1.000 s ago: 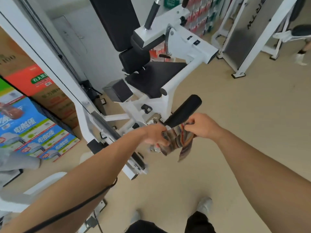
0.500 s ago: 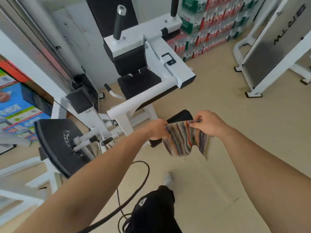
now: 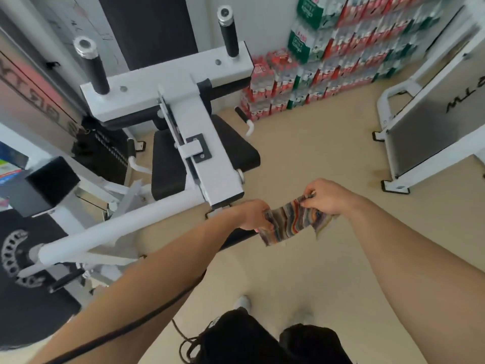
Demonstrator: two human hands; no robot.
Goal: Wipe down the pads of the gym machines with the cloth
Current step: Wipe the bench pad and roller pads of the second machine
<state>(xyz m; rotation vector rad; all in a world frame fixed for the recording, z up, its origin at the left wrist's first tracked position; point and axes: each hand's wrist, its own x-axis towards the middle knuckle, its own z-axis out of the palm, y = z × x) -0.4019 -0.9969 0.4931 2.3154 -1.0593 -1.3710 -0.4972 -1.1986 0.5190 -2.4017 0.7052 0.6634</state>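
1. Both hands hold the striped cloth (image 3: 291, 222) in the air above the beige floor (image 3: 301, 153), in front of the white gym machine (image 3: 207, 164).
2. The left hand (image 3: 256, 215) is clenched on the cloth's left edge, fingers curled around the fabric.
3. The right hand (image 3: 325, 197) pinches the cloth's upper right corner between thumb and fingers.
4. The cloth hangs spread between the 2 hands, its lower edge loose and touching nothing.
5. The machine's black seat pad (image 3: 170, 164) lies beyond the hands, partly under the white frame arm; the cloth is apart from it.
6. A black back pad (image 3: 147, 30) rises behind the seat, and 2 black upright grips (image 3: 95, 72) stand on the white crossbar.
7. Stacked packs of bottles (image 3: 328, 67) line the wall to the right of the machine.
8. A second white machine (image 3: 430, 119) stands at the far right.
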